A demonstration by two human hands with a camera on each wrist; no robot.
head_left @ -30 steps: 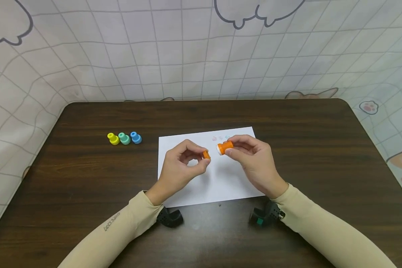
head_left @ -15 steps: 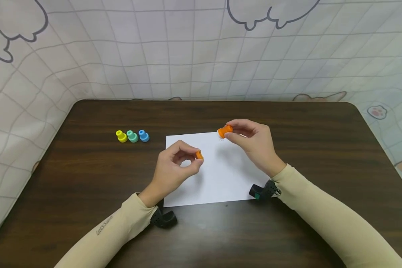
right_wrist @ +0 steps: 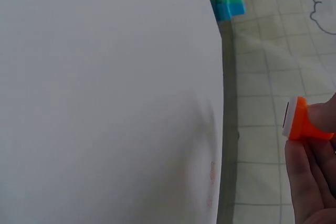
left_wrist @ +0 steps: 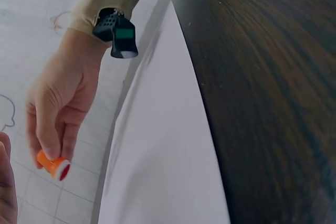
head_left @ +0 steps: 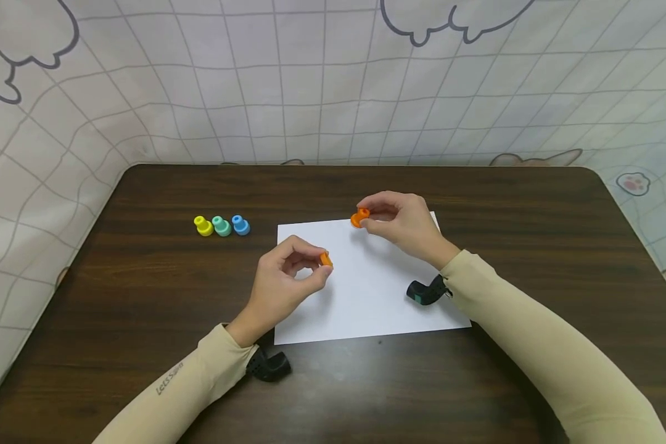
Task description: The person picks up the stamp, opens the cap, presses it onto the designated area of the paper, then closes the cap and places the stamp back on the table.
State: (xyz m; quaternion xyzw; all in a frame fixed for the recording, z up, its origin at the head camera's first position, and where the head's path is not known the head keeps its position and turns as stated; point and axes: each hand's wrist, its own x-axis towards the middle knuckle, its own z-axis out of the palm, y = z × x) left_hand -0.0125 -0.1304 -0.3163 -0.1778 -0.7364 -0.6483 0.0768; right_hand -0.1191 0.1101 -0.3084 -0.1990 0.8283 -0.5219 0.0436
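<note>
My right hand pinches an orange toy stamp by its knob, over the far edge of the white paper. In the left wrist view, the stamp's red face and white rim show, held in the air apart from the sheet. Between thumb and fingertips, my left hand holds a small orange cap above the paper's left part. Faint reddish prints lie near the sheet's edge in the right wrist view; in the head view the right hand and stamp cover that spot.
Three capped stamps, yellow, green and blue, stand in a row left of the paper on the dark wooden table. Behind the table hangs a white gridded cloth. Each wrist wears a black camera.
The right hand has carried the stamp toward the paper's far edge, then a little left, and turned it from lying sideways to nearly upright. My left hand, still holding the cap, has shifted slightly left.
</note>
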